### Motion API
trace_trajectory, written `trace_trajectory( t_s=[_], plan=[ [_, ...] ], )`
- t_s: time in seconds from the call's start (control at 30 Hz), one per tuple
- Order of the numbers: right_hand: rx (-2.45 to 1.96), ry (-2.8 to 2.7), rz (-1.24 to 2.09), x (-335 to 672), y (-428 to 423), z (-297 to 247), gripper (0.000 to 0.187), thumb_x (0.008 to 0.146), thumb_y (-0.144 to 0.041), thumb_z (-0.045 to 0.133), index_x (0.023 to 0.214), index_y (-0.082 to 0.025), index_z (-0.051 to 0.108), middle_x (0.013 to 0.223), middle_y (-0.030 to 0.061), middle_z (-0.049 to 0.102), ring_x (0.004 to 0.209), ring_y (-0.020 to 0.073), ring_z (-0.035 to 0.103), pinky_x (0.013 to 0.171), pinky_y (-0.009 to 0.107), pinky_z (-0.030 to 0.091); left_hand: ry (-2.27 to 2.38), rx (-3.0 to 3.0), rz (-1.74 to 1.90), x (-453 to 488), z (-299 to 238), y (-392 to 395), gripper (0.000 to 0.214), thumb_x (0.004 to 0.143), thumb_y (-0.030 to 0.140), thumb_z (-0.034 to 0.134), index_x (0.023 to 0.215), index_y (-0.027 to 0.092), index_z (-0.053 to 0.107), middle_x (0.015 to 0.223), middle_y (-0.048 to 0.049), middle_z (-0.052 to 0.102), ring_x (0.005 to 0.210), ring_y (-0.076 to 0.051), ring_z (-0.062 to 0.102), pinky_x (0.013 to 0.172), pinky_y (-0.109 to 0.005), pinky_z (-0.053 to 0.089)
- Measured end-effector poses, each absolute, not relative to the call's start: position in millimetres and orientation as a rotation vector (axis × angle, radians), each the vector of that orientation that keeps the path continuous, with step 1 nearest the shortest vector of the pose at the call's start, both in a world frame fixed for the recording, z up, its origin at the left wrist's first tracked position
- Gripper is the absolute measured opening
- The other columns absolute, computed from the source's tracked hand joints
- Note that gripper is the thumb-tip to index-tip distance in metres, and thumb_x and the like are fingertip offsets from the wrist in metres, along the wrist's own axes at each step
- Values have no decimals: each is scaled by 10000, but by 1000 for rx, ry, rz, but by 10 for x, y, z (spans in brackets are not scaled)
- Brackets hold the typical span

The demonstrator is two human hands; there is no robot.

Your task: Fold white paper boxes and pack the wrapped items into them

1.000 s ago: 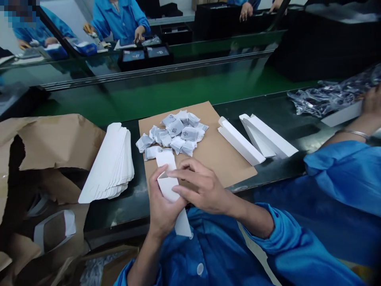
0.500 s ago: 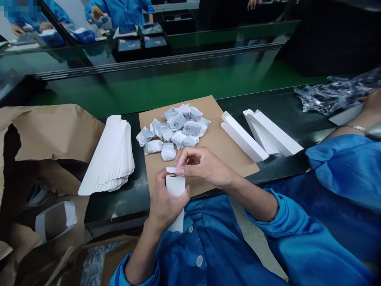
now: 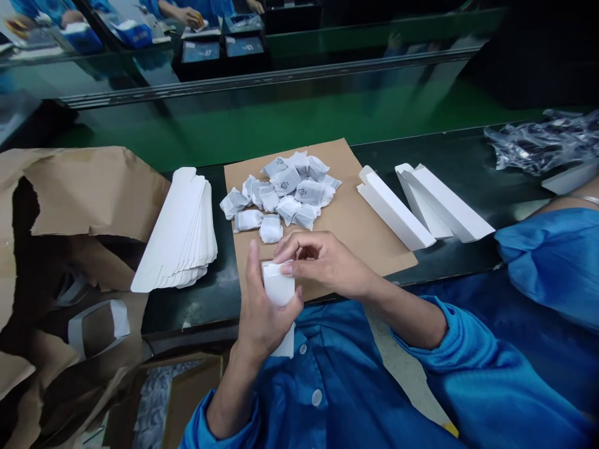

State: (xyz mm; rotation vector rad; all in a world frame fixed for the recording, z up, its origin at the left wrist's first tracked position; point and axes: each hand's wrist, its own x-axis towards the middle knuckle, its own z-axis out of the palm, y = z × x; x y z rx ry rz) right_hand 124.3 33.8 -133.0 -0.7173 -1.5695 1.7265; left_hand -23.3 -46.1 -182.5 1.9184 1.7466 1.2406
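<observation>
Currently left hand (image 3: 269, 312) is gripping a light, stiff white paperboard carton (image 3: 279, 290) by its sides; right hand (image 3: 327, 262) is apparently pinching the top flap (image 3: 274, 268).

One head cam on me, aimed forward and down from the near edge of the black bench (image 3: 196, 318), close over my left hand (image 3: 269, 305) and right hand (image 3: 327, 262), facing the far green conveyor belt (image 3: 281, 118).
</observation>
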Motion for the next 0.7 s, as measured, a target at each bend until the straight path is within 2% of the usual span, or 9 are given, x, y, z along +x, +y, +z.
trace_trajectory(
  t_s=[0.07, 0.2, 0.27, 0.37, 0.43, 0.57, 0.7],
  plan=[
    [-716, -1649, 1655, 1263, 300, -1342, 37, 808, -191, 691, 816, -155, 692, 981, 51, 640, 904, 173, 603, 795, 315, 477, 1756, 1968, 1159, -247, -1797, -473, 833, 750, 251, 714, 1453, 214, 269, 1359, -167, 494, 1183, -288, 581, 886, -390, 542],
    [-720, -1800, 1369, 1246, 132, -1486, 82, 842, -178, 666, 922, -185, 681, 1047, 51, 651, 1053, 193, 582, 962, 377, 451, 1742, 1841, 1182, -244, -1834, -520, 625, 769, 259, 691, 1320, 206, 401, 1242, -116, 560, 1097, -237, 620, 869, -354, 543],
    [-708, -1824, 1141, 1207, 50, -1606, 142, 845, -188, 665, 987, -188, 660, 1047, 61, 653, 1055, 197, 569, 955, 376, 456, 1760, 1760, 1180, -233, -1885, -549, 588, 756, 266, 697, 1274, 207, 426, 1215, -104, 555, 1075, -230, 617, 850, -346, 543],
    [-727, -1876, 934, 1152, -2, -1743, 125, 852, -192, 625, 973, -168, 641, 978, 74, 640, 979, 205, 563, 883, 365, 482, 1735, 1672, 1121, -219, -1957, -575, 570, 743, 277, 702, 1245, 212, 439, 1202, -93, 540, 1071, -228, 604, 837, -341, 536],
    [-754, -1956, 927, 1130, 7, -1769, 151, 851, -199, 613, 994, -155, 631, 984, 81, 634, 980, 212, 558, 886, 367, 481, 1732, 1610, 1138, -216, -1983, -571, 586, 735, 289, 706, 1248, 210, 435, 1206, -94, 534, 1092, -236, 587, 867, -355, 523],
    [-730, -2023, 957, 1079, 39, -1747, 252, 891, -182, 557, 1137, -168, 610, 1139, 89, 602, 1100, 194, 545, 983, 346, 449, 1752, 1537, 1242, -201, -1989, -523, 651, 730, 281, 711, 1301, 195, 410, 1272, -117, 511, 1173, -256, 543, 970, -389, 474],
    [-744, -2121, 937, 1055, 123, -1716, 227, 854, -126, 559, 1056, -181, 645, 1078, 60, 606, 1055, 177, 559, 957, 305, 459, 1655, 1446, 1331, -131, -1989, -468, 608, 759, 276, 685, 1304, 189, 428, 1302, -126, 509, 1216, -253, 524, 1008, -382, 456]
  ],
)
